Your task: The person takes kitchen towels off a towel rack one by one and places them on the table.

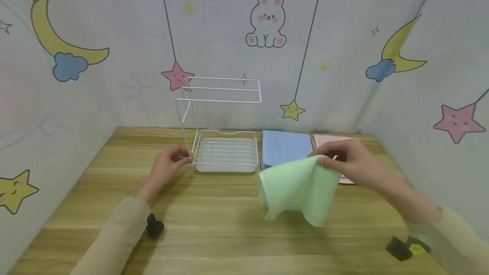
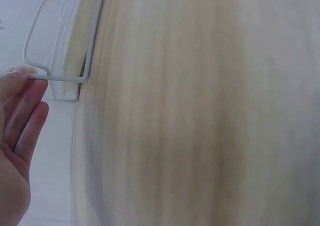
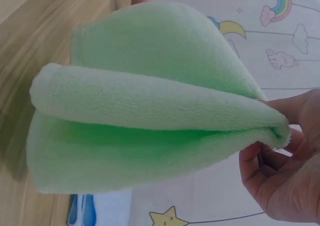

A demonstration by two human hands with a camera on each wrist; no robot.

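A white wire rack (image 1: 225,150) with a tall side frame and a top of bars stands at the back of the table. Its lower left front corner is pinched by my left hand (image 1: 168,166); the left wrist view shows thumb and fingers on the white wire (image 2: 60,78). Above the table, right of the rack, my right hand (image 1: 351,162) holds a pale green towel (image 1: 298,186) by its upper edge. The towel hangs in loose folds, seen close in the right wrist view. Behind it lie a folded blue towel (image 1: 286,147) and a partly hidden pink towel (image 1: 324,140).
A shallow clear tray (image 1: 225,168) sits in the base of the rack. The wooden tabletop (image 1: 198,224) is enclosed by white printed cloth (image 1: 229,37) at the back and both sides.
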